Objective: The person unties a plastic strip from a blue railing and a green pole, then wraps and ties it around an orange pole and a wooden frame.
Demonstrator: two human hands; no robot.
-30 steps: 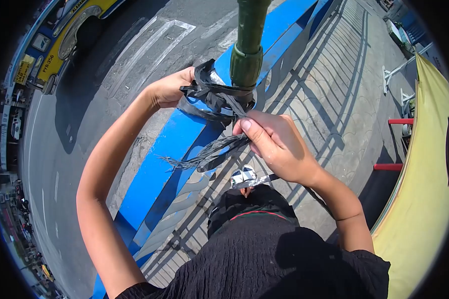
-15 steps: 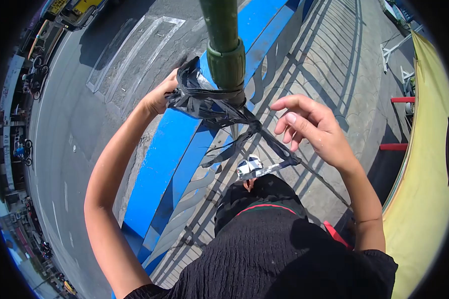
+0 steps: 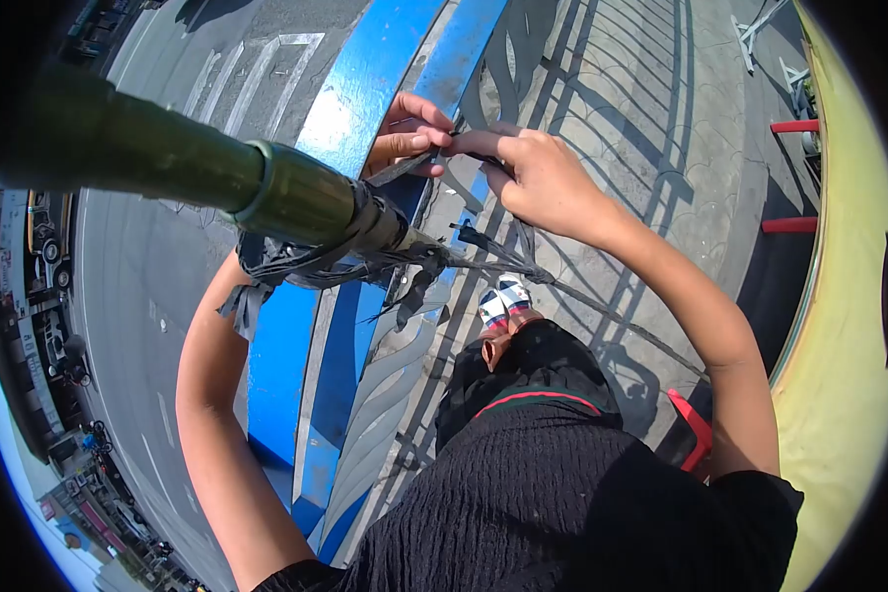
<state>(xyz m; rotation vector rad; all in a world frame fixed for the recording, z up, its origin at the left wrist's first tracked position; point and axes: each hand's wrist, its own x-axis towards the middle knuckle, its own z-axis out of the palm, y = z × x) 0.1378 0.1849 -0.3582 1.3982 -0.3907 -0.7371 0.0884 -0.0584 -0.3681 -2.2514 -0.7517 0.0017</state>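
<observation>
A green pole (image 3: 192, 168) slants in from the upper left, its lower end wrapped in torn black plastic strips (image 3: 311, 259). Beyond it, my left hand (image 3: 405, 133) is closed, with thumb and fingers pinching a dark plastic strip (image 3: 403, 170) that runs up from the wrapping. My right hand (image 3: 548, 187) meets it fingertip to fingertip and is closed on the strip too. Below the right hand, a strip drops to a thin dark rope (image 3: 617, 318), which stretches from the pole to the lower right. The pole hides my left wrist.
A blue railing (image 3: 281, 370) with grey twisted bars (image 3: 390, 395) runs beside me, between the road (image 3: 133, 326) and the paved walkway (image 3: 617, 128). Yellow cloth (image 3: 853, 296) hangs at the right, near red bars (image 3: 789, 225). Parked vehicles line the far left.
The pole now leans to the left in view. My left hand has moved from the wrapping to beyond the pole, and my right hand has come up and left to meet it, closing on the strip.
</observation>
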